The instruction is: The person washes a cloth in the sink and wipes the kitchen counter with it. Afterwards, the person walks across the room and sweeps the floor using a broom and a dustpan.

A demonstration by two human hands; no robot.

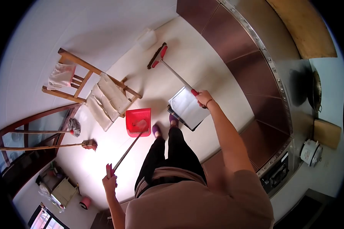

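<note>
My left hand (110, 183) is wrapped round the handle of a red dustpan (138, 121), whose pan rests on the floor in front of my feet. My right hand (204, 99) grips the red end of a broom (176, 73) with a metal pole. The broom's dark bristle head, backed in red, is at the far part of the floor, apart from the dustpan. Beside my right foot, below my right hand, lies a flat bin or box with a whitish top (188, 107) and dark edges.
A wooden chair (107, 100) with cloths on it stands left of the dustpan. Two mops (74, 127) lean at the far left by a glass-panelled door. Brown cabinets (233, 34) and a counter run along the right. A pale container (146, 39) sits against the wall.
</note>
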